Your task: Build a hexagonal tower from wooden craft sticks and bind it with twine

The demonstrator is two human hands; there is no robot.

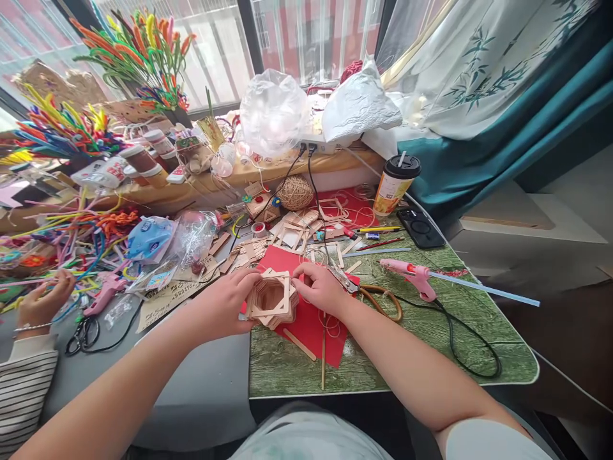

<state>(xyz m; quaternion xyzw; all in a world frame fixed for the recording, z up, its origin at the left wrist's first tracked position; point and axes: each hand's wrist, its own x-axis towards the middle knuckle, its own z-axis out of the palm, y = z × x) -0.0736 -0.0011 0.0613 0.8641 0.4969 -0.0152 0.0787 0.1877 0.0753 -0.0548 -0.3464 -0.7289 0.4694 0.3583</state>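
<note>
In the head view a hollow holder built of stacked popsicle-stick squares [286,300] is tilted so that its opening faces me. Each layer is turned against the one below. My left hand [230,300] grips its left side, thumb below and fingers over the top. At the upper right corner of the top square, my right hand [318,287] has its fingers closed on the stick edge. Red paper [330,348] lies under the holder. Scissors [390,300] with brown handles are partly hidden behind my right wrist. Two loose sticks [300,345] lie just in front.
A pink glue gun [412,276] with its cord lies at right, near a phone [421,228] and a lidded drink cup [395,185]. Loose sticks [301,227] and a twine ball [295,193] lie behind. At left, another person's hand [45,297] is beside pipe cleaners [100,223].
</note>
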